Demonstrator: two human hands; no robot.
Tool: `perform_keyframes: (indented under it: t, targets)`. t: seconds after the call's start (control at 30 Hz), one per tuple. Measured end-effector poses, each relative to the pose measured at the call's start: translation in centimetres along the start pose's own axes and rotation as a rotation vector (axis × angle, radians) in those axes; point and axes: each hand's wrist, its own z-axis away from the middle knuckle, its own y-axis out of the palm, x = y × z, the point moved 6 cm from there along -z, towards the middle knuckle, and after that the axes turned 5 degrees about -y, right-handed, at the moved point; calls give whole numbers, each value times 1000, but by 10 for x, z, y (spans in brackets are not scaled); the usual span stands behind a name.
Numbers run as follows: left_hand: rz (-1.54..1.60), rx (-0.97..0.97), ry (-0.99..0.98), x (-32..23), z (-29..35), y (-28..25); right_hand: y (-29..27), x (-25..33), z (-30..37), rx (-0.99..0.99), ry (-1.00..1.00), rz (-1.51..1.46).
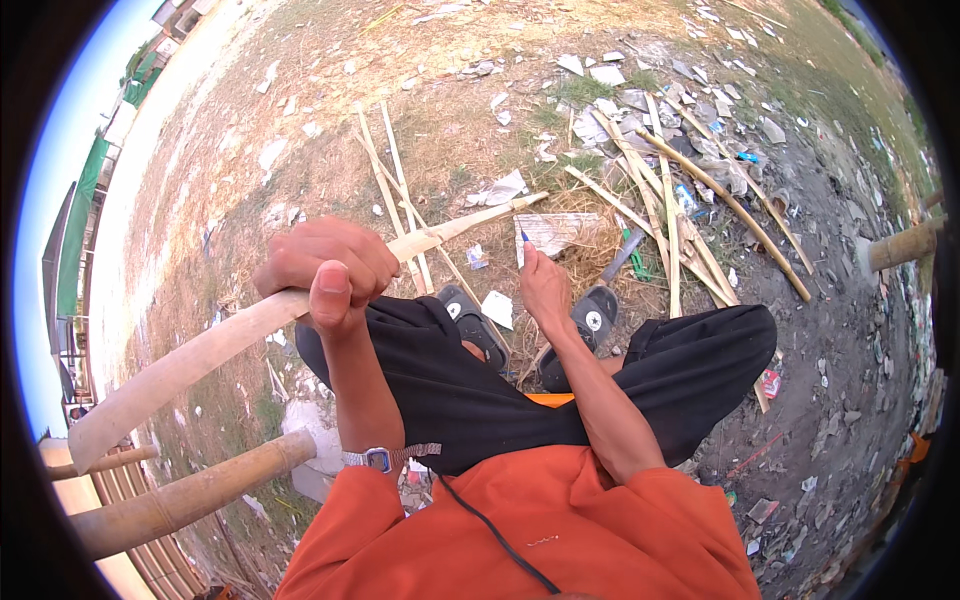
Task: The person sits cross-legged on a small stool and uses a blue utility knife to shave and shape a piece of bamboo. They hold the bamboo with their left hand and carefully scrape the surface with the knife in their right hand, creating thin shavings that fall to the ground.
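Observation:
My left hand (335, 265) is wrapped round a long, pale bamboo strip (200, 350), its thumb pressed against the near side. The strip is held slantwise above the ground, broad at the lower left and narrowing to a tip past my knees. In front of my sandals my right hand (546, 285) is closed on a slim pen-like thing (522, 240) with a blue tip and a whitish body; its exact kind is unclear. Just beyond that hand lies a pale, flat sheet (565, 232) on the ground. A grey, blade-like flat piece (622, 256) rests near my right sandal (590, 322).
Several bamboo strips (655, 200) lie piled at the right, with a thicker curved pole (735, 200) among them. More thin strips (393, 165) lie crossed ahead. Bamboo posts (200, 497) stand at the lower left and right (900, 247). Litter and stones cover the ground.

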Motion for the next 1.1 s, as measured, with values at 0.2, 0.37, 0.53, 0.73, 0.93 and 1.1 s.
perform_keyframes:
  t: [0.2,0.37,0.53,0.73,0.93,1.1]
  targets:
    - [-20,11,2,1,-1,-3,16,-17,-10,-57,105,-54]
    - [-24,-81,-22,2,-1,-14,14,-1,-18,70,12,-32]
    - [-16,-77,-36,3,-2,-18,29,-40,-35,0,120,168]
    - [-26,-57,-33,6,-6,-12,30,-50,-42,-112,-21,330]
    - [28,-124,-63,14,-6,-20,19,-45,-45,-115,-83,482]
    - [30,-90,-23,19,-10,-13,-16,-41,-40,-137,-134,540]
